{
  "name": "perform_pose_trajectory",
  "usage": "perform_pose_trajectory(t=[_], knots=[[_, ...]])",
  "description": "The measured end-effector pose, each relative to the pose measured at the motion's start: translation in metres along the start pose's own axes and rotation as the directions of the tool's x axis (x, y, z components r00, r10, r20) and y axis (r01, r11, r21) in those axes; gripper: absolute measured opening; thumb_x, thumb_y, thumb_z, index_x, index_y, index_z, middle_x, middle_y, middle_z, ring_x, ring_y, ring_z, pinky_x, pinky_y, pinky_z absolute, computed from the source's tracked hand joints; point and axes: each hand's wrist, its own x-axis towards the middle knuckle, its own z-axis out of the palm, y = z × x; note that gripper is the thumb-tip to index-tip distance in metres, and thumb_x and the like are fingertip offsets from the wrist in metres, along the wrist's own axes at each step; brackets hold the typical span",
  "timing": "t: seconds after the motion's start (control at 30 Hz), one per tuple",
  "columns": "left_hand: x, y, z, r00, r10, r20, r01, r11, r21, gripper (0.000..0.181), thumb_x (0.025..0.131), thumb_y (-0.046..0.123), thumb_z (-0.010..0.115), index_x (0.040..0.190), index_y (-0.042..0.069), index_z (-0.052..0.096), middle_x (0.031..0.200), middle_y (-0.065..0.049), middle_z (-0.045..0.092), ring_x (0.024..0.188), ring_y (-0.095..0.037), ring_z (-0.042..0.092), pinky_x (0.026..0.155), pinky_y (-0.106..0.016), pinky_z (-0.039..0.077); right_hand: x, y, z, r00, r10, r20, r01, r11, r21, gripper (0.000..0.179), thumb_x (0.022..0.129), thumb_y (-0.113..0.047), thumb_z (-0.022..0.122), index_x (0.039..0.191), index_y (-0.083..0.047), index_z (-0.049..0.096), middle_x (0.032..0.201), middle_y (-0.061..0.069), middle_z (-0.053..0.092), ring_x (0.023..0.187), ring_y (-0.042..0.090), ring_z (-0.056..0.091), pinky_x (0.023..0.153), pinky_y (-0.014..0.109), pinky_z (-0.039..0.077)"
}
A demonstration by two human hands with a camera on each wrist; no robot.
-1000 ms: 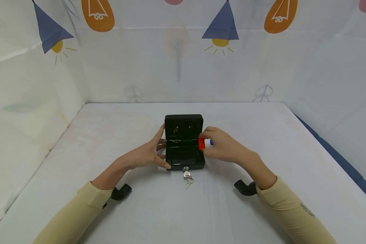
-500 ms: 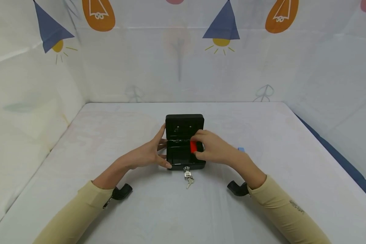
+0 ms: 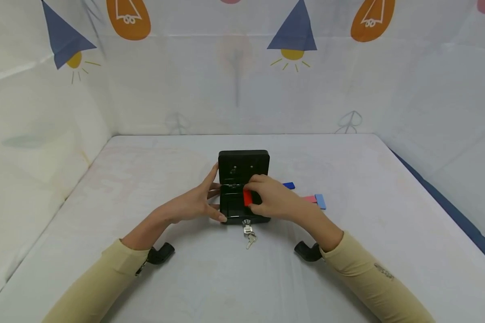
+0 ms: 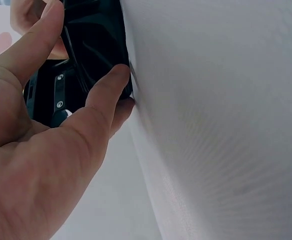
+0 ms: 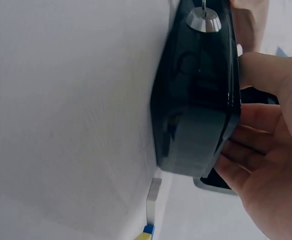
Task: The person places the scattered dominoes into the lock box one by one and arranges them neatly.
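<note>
Nearest me, my left beige sleeve and right beige sleeve slant in from the two lower corners, with a black mount at my left wrist and another black mount at my right. Between them, small metal keys hang off the silvery lock at the front of a black box, which sits open on the white bench.

The fingers of my left hand are spread against the box's left side, thumb at the front corner and index reaching up to the lid; they brace it without wrapping round it. The fingers of my right hand pinch a red piece against the thumb, over the open base of the box. I cannot tell whether the piece touches the bottom.

Just past my right wrist, a pink piece lies against a light blue piece, both partly or wholly clear of my arm. A darker blue piece lies a little farther off, partly covered by my hand. At the back of the box, the lid stands raised.

Beyond the bench's far edge hangs a white cloth, printed with blue lampshades and orange bulbs.
</note>
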Motion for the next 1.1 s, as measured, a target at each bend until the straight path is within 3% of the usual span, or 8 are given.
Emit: perform_pose_trajectory(t=[0.23,0.57,1.1], knots=[[0.002,0.0,0.0,1.0,0.004,0.008,-0.004,1.0,0.0,0.139,0.069,0.016,0.091,0.145,0.062,-0.016,0.16,-0.012,0.024,0.154,-0.033,0.02,0.113,-0.046,0.041,0.002,-0.002,0.005,1.0,-0.009,0.004,0.009,1.0,-0.002,0.043,0.089,-0.027,0.072,0.128,-0.009,0.066,0.123,0.002,0.062,0.111,0.017,0.056,0.101,0.036,0.053],[0.002,-0.001,0.0,1.0,-0.012,0.019,0.012,1.0,0.0,0.137,0.072,0.017,0.09,0.144,0.062,-0.018,0.161,-0.013,0.022,0.154,-0.033,0.02,0.114,-0.047,0.04,0.01,-0.004,0.014,0.998,-0.03,0.047,0.026,0.997,0.075,0.04,0.09,-0.024,0.072,0.128,-0.011,0.067,0.123,0.002,0.062,0.109,0.016,0.057,0.099,0.034,0.054],[-0.002,-0.001,-0.002,1.0,-0.024,0.019,0.024,1.0,0.006,0.135,0.074,0.02,0.089,0.143,0.063,-0.018,0.162,-0.012,0.021,0.154,-0.032,0.019,0.116,-0.051,0.036,0.02,-0.011,0.019,0.995,-0.071,0.067,0.069,0.997,0.038,0.039,0.091,-0.023,0.073,0.126,-0.007,0.069,0.121,0.005,0.064,0.106,0.018,0.058,0.097,0.034,0.054]])
